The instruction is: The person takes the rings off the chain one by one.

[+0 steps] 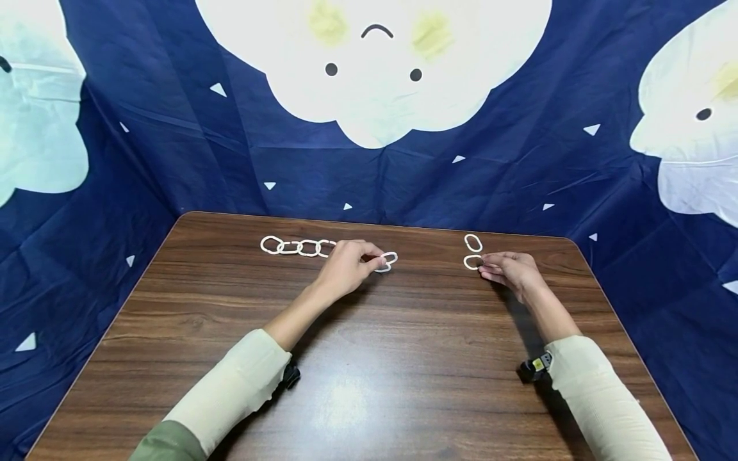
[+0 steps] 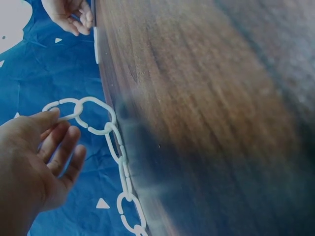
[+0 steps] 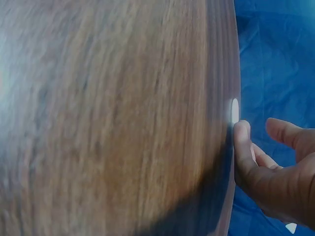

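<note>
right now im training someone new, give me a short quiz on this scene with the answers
1. Multiple choice: what does the left hand pinch? a) a cup b) a white link c) a pen
2. True or false: in the head view, the right hand is closer to the upper of the two loose links than to the lower one.
3. Fill in: in the head view, the chain lies to the ____ of both loose links.

Key: 1. b; 2. false, its fingertips are at the lower one; 3. left.
</note>
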`<state>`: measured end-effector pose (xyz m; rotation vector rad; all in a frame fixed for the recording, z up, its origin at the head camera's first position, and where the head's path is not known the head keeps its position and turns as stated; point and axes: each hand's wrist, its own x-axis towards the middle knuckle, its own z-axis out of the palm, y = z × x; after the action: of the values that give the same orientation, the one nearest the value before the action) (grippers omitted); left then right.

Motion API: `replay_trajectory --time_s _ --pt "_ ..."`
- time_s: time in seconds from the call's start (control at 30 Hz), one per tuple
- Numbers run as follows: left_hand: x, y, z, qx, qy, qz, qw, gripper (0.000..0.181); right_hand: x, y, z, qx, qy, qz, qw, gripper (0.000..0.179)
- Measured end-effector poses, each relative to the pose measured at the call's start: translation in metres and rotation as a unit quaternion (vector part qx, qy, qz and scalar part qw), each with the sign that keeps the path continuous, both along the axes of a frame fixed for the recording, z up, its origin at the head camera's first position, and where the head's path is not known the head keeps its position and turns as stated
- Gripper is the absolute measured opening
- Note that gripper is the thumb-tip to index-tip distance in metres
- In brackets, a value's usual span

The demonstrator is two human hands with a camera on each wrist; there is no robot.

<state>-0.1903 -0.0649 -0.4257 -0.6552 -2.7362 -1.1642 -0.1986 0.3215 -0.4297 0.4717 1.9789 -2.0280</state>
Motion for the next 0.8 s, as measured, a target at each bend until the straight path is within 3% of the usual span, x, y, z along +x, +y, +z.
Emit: replay_trajectory --time_s 0.27,0.8 --pt "-0.001 0.002 -0.001 -0.001 -0.01 0.003 0.9999 0.012 0.0 -0.018 0.006 0.021 0.016 0.025 0.9993 0.027" --pt "-0.003 0.002 -0.001 -0.005 0.005 -0.001 1.0 0.016 -0.001 -0.063 0.012 0.045 0.057 0.078 0.9943 0.032"
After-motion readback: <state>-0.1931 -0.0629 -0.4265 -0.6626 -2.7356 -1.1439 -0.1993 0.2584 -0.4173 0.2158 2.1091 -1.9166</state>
